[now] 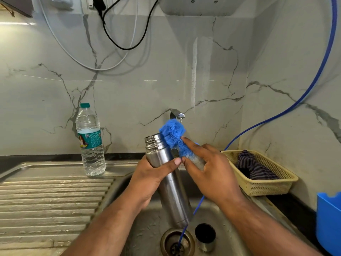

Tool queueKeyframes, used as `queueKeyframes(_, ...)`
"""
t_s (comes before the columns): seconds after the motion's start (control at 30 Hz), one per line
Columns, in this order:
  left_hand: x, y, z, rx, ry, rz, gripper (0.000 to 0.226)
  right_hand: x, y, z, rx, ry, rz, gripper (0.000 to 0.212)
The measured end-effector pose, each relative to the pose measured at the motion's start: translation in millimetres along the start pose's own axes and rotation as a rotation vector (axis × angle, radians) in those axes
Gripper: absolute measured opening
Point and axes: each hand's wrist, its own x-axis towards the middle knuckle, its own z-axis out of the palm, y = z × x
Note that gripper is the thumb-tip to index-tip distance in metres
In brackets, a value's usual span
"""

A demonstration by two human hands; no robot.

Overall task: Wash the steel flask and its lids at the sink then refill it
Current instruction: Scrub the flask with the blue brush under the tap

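Note:
The open steel flask [170, 183] tilts over the sink, its threaded mouth up and to the left. My left hand [150, 179] grips its upper body. My right hand [210, 170] holds a blue bottle brush [172, 134] by the bristles, the brush head lying against the flask's neck on its right side. The brush's thin blue wire handle runs down to the drain [177, 242]. A steel cup lid [205, 237] with a dark inside stands in the sink basin [147, 226], right of the drain.
The tap [177, 114] juts from the wall just behind the brush. A plastic water bottle [90, 141] stands on the ribbed drainboard [51, 196] at left. A beige basket [262, 182] with striped cloth sits at right; a blue container [329, 217] and blue hose [313, 84] lie further right.

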Motion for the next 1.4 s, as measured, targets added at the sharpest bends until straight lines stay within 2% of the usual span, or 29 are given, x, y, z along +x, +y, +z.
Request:
queueKeyframes(0.1,2,-8,0,-0.042,-0.015,-0.124,0.070,-1,5,0,0.003,0.000,0.034,0.056)
queueKeyframes(0.23,5,-11,-4,-0.172,-0.031,-0.163,0.068,-4,-5,0,-0.054,-0.016,-0.026,0.057)
queueKeyframes(0.33,7,-13,-8,-0.209,-0.057,-0.163,0.069,-1,-1,0,-0.059,0.005,0.009,0.057)
queueKeyframes(0.5,2,-12,0,-0.078,-0.029,-0.031,0.046,-6,-9,2,-0.112,-0.019,-0.037,0.058)
queueKeyframes(0.7,4,-11,-2,0.035,0.059,0.070,0.049,-7,-10,2,-0.077,-0.011,-0.031,0.057)
queueKeyframes(0.8,6,-14,-4,0.056,0.111,0.111,0.038,-9,-13,6,-0.089,-0.043,-0.083,0.058)
queueKeyframes(0.87,7,-15,-6,0.025,0.132,0.103,0.033,-9,-14,7,-0.110,-0.054,-0.112,0.059)
queueKeyframes(1.0,7,-17,-3,0.004,0.142,0.095,0.040,-9,-11,6,-0.138,-0.037,-0.071,0.059)
queueKeyframes(1.13,7,-18,-5,-0.054,0.211,0.049,0.027,-14,-25,8,-0.210,-0.029,-0.199,0.060)
queueKeyframes(1.27,9,-17,-8,0.005,0.203,0.047,0.034,-9,-11,7,-0.168,-0.018,-0.120,0.062)
queueKeyframes(1.4,8,-19,-8,0.023,0.221,0.043,0.016,-14,-21,5,-0.233,-0.058,-0.283,0.058)
